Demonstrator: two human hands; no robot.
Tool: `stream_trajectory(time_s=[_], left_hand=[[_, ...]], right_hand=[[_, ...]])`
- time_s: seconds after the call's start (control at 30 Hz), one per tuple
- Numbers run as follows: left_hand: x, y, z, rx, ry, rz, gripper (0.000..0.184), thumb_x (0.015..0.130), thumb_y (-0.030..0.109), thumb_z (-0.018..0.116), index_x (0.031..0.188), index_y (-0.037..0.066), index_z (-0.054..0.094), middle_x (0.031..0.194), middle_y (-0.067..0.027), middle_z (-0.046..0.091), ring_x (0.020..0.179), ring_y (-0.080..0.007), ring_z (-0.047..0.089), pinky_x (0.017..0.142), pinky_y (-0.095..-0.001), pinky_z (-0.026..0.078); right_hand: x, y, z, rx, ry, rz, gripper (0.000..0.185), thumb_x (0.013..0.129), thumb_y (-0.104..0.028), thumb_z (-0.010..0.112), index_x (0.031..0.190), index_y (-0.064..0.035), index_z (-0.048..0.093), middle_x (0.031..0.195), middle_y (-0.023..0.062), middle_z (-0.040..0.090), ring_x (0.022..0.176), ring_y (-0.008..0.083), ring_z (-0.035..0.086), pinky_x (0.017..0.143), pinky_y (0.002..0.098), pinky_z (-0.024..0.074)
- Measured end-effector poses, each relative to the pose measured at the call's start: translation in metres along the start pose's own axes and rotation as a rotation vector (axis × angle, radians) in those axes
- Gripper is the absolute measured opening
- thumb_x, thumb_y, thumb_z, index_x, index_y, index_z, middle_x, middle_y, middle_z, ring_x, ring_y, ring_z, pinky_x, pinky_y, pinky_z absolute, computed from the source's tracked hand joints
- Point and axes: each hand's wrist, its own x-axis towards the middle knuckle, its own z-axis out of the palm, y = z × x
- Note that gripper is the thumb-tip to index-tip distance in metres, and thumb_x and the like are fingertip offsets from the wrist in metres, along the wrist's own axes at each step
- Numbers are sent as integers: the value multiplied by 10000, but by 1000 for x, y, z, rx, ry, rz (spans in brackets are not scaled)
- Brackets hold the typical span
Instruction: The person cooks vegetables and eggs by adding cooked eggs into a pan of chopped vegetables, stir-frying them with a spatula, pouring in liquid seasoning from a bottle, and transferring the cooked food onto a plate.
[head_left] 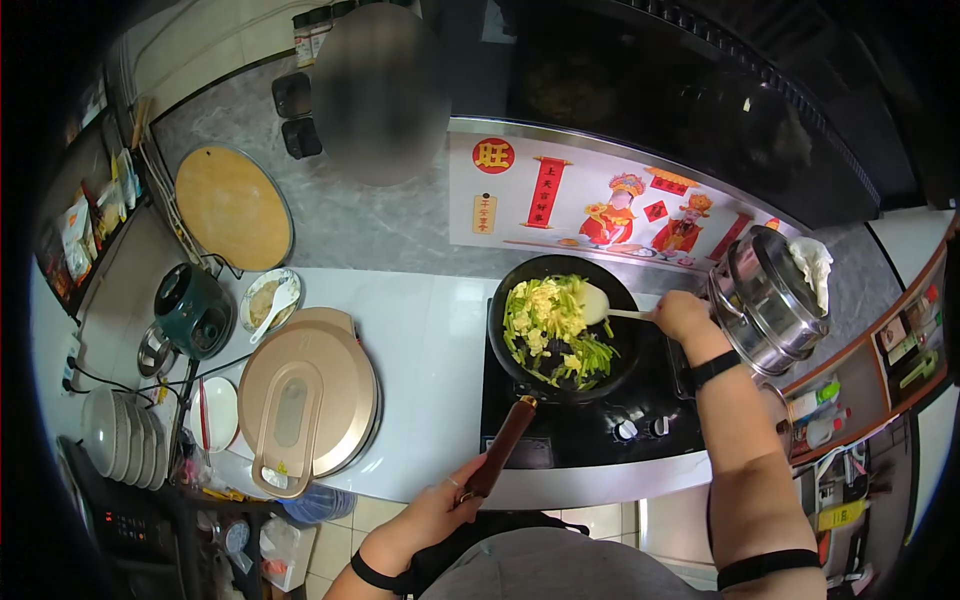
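The food sits in a dark wok (622, 350) on the black stove (585, 435), right of the middle of the scene. Soft yellow egg-like clumps (541, 306) are heaped mostly on the far and left side, mixed with slim green pieces (592, 360) that lie thicker toward the near and right side; dark, glossy wok surface shows between them. The left hand (440, 508) is closed around the wok's brown handle (497, 455), which points toward the near side. The right hand (682, 316) has its fingers together around the pale handle of a spatula (593, 303) — its broad head lies at the right edge of the food.

At the far left, a small patterned bowl (291, 286) holds something pale brown and a white spoon (268, 319). Nearer, red chopsticks (204, 412) lie across a white bowl (224, 415). On the right stands a lidded steel pot (765, 305), a white cloth (812, 268) on its lid; its contents are hidden, as are those of the closed beige appliance (325, 375) on the left.

A blurred grey disc covers part of the far wall — what lies behind it cannot be told. The spatula's leading edge is hard to make out against the food.
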Motion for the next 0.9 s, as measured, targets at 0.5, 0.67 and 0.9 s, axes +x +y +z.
stream_trajectory(time_s=[0.5, 0.67, 0.9], left_hand=[[0, 9, -1, 25, -19, -31, 632, 860, 22, 522, 1422, 104, 247, 808, -34, 505, 665, -113, 503, 643, -249, 445], [0, 6, 0, 24, -24, -41, 635, 860, 24, 521, 1425, 114, 245, 802, -36, 505, 665, -112, 504, 632, -243, 438], [0, 5, 1, 21, -18, -37, 640, 859, 28, 527, 1426, 114, 243, 800, -31, 503, 663, -108, 501, 635, -242, 435]], right_hand=[[2, 37, -43, -235, 29, -346, 229, 729, -325, 624, 843, -148, 713, 785, 120, 663, 741, 297, 641, 677, 408, 508], [10, 44, -26, -109, -461, -440, 335, 721, -383, 659, 873, -89, 711, 735, 138, 665, 699, 258, 647, 640, 388, 499], [-43, -14, 2, 729, -124, -337, 213, 757, -229, 660, 890, -67, 700, 735, 121, 666, 660, 214, 627, 677, 310, 483]])
